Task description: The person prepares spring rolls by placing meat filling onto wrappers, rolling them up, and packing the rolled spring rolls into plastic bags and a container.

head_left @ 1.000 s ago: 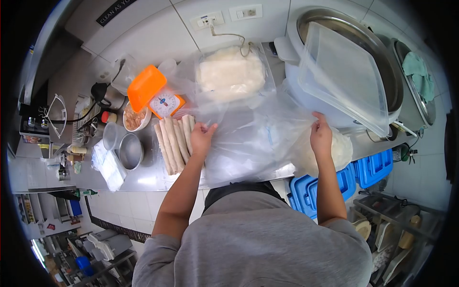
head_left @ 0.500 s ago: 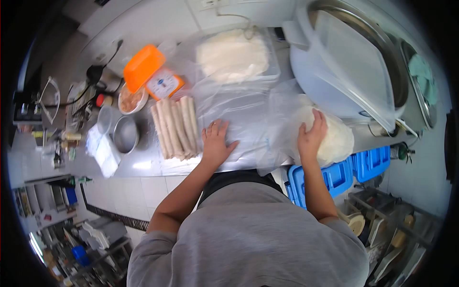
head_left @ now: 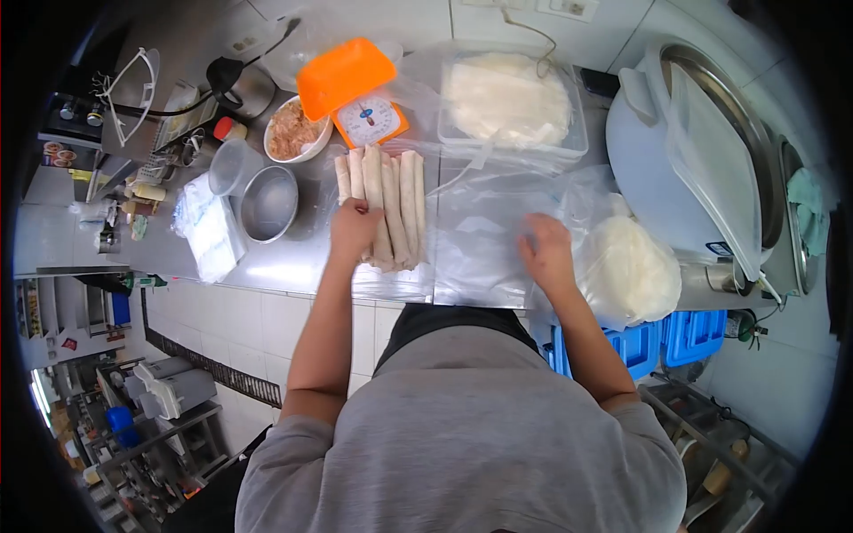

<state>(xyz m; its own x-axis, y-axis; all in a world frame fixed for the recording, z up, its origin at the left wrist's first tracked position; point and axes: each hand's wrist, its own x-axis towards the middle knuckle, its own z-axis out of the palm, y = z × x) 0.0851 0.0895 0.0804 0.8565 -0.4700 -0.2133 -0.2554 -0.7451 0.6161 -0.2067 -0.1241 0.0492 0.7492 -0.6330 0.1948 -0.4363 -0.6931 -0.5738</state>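
Note:
My left hand (head_left: 355,233) is closed on a roll at the left side of a row of long, pale filled rolls (head_left: 391,213), with its fingertips pinched at the roll's side. The rolls lie side by side on plastic film. My right hand (head_left: 547,255) is over the clear plastic sheet (head_left: 480,231), its thumb apart from slightly blurred, bent fingers, and I see nothing in it. Just right of that hand, a stack of round, thin white wrappers (head_left: 633,271) sits partly under clear plastic.
Behind the rolls stand an orange kitchen scale (head_left: 371,121) and a bowl of pinkish filling (head_left: 298,131). A metal bowl (head_left: 269,204) is at the left. A clear tub (head_left: 579,147) holds more wrappers. The large pale container (head_left: 635,160) rises at the right, above blue crates (head_left: 635,348).
My left hand has gone from lying flat on the plastic sheet to the rolls and closed on one. My right hand has come off the wrapper stack and moved left. The view has shifted.

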